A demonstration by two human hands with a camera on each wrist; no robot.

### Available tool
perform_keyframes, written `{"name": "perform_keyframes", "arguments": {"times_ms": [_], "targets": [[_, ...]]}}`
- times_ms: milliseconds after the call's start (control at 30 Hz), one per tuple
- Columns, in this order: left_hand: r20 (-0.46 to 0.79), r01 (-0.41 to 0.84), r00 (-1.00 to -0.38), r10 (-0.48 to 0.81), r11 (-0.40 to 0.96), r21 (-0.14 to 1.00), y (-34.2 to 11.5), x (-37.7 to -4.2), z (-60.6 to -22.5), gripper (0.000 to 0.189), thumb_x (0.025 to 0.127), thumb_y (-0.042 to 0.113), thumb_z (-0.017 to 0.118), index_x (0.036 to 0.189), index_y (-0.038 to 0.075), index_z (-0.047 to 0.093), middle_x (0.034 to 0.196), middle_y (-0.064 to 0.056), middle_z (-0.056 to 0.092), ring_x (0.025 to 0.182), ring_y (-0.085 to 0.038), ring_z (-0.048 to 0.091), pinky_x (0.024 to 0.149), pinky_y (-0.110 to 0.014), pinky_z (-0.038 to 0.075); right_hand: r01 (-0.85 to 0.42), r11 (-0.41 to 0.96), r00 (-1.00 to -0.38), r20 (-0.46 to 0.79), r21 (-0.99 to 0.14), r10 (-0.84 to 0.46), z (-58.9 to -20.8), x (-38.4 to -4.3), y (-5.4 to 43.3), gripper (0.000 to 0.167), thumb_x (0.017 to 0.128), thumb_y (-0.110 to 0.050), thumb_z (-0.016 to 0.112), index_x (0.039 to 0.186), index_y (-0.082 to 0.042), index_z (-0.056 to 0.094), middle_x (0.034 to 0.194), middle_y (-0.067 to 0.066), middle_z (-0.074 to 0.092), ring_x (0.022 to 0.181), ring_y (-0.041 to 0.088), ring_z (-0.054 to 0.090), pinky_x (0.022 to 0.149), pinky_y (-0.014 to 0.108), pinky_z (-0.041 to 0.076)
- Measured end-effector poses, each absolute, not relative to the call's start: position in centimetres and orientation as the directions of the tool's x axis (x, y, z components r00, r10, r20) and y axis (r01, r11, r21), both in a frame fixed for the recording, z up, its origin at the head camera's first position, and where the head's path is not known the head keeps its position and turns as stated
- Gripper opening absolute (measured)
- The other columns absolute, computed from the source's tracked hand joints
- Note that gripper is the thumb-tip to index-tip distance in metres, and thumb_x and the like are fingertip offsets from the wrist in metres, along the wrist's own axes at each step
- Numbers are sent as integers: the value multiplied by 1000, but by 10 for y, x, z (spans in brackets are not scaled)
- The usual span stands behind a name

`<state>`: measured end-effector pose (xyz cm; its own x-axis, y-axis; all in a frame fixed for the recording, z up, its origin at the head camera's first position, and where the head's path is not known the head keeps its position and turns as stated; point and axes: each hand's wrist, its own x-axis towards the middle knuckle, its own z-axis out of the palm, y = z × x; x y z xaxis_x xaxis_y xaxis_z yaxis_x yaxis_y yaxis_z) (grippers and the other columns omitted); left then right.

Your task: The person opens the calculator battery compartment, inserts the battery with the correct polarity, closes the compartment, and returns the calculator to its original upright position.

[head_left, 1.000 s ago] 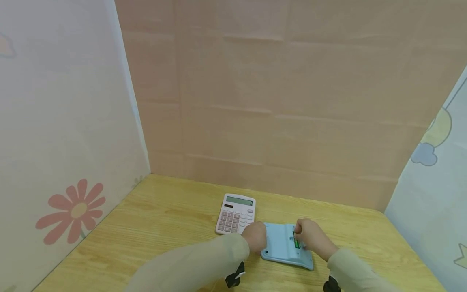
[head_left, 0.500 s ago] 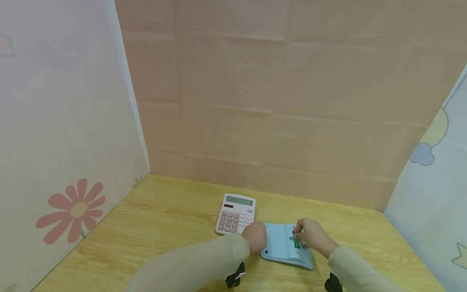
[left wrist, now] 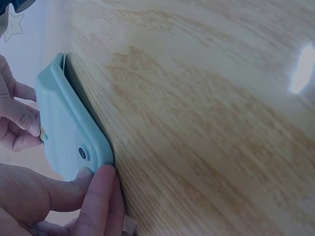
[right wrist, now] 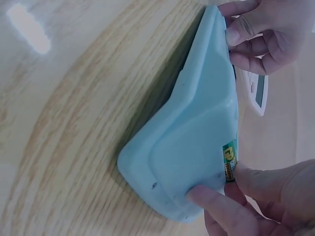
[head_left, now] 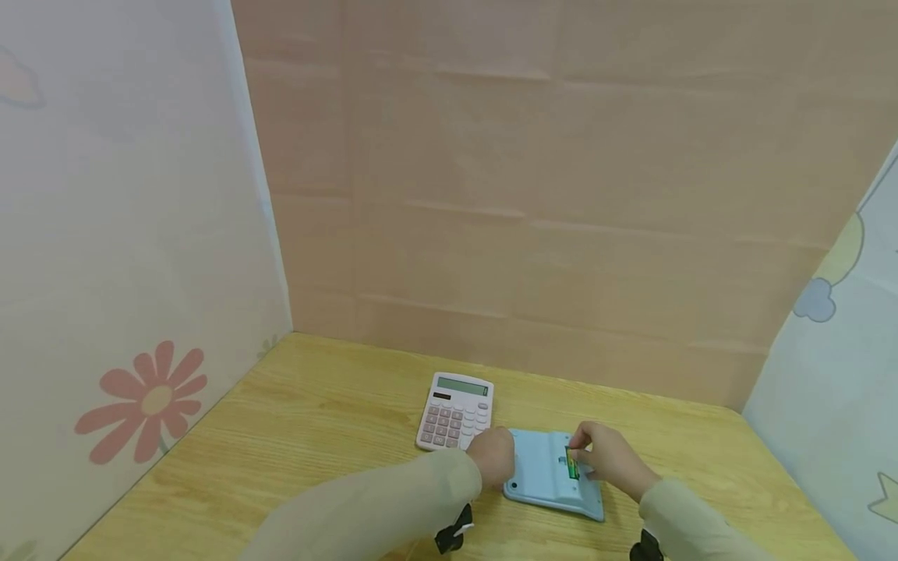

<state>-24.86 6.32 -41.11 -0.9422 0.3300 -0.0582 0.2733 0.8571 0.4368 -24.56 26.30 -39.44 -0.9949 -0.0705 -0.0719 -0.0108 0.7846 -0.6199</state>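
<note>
A light blue calculator (head_left: 536,465) lies face down on the table, its battery slot uncovered. My left hand (head_left: 493,455) holds its left edge, with thumb on the back and fingers along the side in the left wrist view. At the slot on the right side of the back, my right hand (head_left: 609,454) has its thumb and a finger curled at a green battery (right wrist: 229,153). In the right wrist view, the index finger (right wrist: 206,196) rests on the calculator's back. The thumb partly hides the battery's end.
A pink calculator (head_left: 459,401) lies face up behind my left hand, its lower corner partly hidden. The wooden table (head_left: 337,405) meets a brown paper backdrop (head_left: 491,195) at the back. Patterned panels (head_left: 161,234) stand at the sides.
My right fingers have shifted slightly at the battery, and more of its upper part shows in the slot. The left hand and both calculators hold their places; the head view has turned slightly.
</note>
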Motion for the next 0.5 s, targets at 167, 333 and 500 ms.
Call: {"name": "perform_keyframes", "arguments": {"times_ms": [167,333,500], "targets": [[-67,266,-943,327,858,439,64,-249,-410,21,90,6,61,69,5,57,61,-2,48,51,-14,44,44,-23,33,-18,783,-995,-67,-621,-76,-394,-246,264,9,86,8,63,86,2,57,97,12,64,81,20,64,64,38,58],[-72,259,-944,321,861,438,66,-248,-409,19,91,7,61,73,4,58,62,-3,50,52,-14,46,45,-23,33,-20,779,-994,-74,-627,-85,-392,-248,266,8,85,5,66,84,2,59,94,11,65,79,19,63,62,38,58],[-82,256,-943,322,861,440,65,-246,-407,16,91,7,61,75,3,58,64,-3,50,53,-15,46,45,-24,34,-13,763,-992,-86,-646,-90,-391,-249,268,10,84,5,68,79,1,60,89,7,66,77,18,63,61,39,58]]}}
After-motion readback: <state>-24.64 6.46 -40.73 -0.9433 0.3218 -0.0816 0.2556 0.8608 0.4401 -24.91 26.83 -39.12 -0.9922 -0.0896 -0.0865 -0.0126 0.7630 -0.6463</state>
